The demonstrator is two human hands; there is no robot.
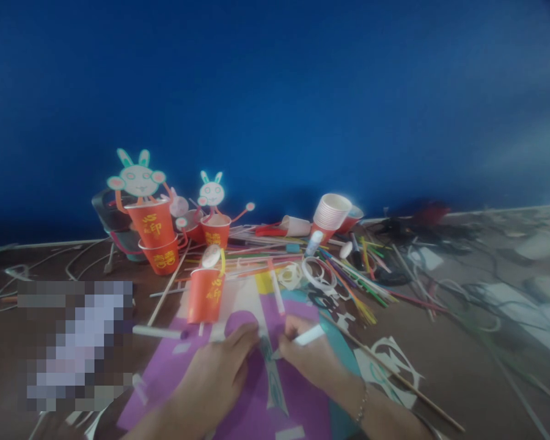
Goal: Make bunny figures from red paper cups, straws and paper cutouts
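My right hand (302, 351) is closed round a white marker (309, 335), its tip at a narrow paper strip (275, 385) with blue-green markings. The strip lies on a purple sheet (165, 366). My left hand (231, 360) rests on the sheet at the strip's upper left, fingers bent together; whatever is under the fingertips is too blurred to make out. Beyond my left hand stands a red paper cup (205, 296) with a white disc (211, 256) and a yellow straw piece at its top. Another marker (158, 332) lies left of my left hand.
Red cups with paper rabbits (139, 180) stand at the back left. A stack of paper cups (332, 214) is at the back centre-right. Colourful sticks (357, 281), a tape roll (319, 273), paper offcuts (387, 373) and a long wooden stick (394, 373) lie to the right. Cables run along both sides.
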